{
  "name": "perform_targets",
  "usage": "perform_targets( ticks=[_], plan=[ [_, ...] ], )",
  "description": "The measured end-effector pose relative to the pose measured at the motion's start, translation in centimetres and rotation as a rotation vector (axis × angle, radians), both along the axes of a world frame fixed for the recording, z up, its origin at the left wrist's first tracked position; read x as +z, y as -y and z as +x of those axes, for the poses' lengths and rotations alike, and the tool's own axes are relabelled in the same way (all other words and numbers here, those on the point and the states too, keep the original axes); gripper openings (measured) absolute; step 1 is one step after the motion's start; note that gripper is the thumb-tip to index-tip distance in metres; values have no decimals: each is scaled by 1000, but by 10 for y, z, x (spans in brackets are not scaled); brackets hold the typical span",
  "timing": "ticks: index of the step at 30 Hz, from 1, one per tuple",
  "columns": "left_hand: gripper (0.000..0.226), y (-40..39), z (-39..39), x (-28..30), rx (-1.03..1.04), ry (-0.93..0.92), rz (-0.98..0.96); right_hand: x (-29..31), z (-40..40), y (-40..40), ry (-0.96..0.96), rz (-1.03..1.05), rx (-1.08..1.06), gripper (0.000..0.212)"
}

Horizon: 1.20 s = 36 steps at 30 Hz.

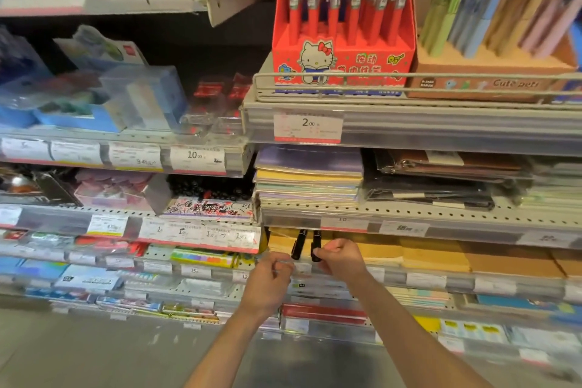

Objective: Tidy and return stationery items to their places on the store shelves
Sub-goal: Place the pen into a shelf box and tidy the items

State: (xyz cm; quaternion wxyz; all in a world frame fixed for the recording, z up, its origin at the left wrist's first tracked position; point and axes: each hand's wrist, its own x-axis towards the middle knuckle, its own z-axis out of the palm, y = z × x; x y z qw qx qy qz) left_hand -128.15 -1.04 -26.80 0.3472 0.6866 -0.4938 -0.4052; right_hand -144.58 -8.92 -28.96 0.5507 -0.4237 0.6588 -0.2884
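Two black pens point up and away over a stack of yellow envelopes (378,250) on a low shelf. My left hand (272,282) has its fingers curled and pinches the lower end of the left black pen (299,242). My right hand (341,258) grips the lower end of the right black pen (316,244) between thumb and fingers. The two hands are close together in front of the shelf's price strip (302,268). The view is blurred by motion.
Above the envelopes lie stacked pastel notebooks (308,179) and dark wrapped folders (441,179). Higher up stand a red cat-printed pen box (343,63) and a brown pen display (491,79) behind a wire rail. Left shelves hold a scribbled tester pad (208,208) with black pens behind it, and small boxes.
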Motion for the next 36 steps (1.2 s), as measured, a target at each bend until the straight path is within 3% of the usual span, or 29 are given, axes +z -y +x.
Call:
perform_targets(
  ticks=[8,12,14,19,24,30,36],
  plan=[
    [14,11,-21,16,-49,-80,-10,21,-30,-26,133,28,-20,24],
    [10,24,-41,25,-62,-86,20,28,-57,-41,196,-4,81,15],
    [19,30,-54,29,-72,-85,58,31,-73,-49,211,-20,148,18],
    [37,35,-83,32,-90,-151,113,33,-108,-63,185,6,280,20],
    [28,33,-97,26,-26,-304,137,35,-131,-69,108,36,385,22],
    [22,15,-82,37,21,-468,122,34,-137,-57,169,-1,350,18],
    [29,-8,-26,57,50,-402,56,48,-102,-38,210,-36,411,21]
  ],
)
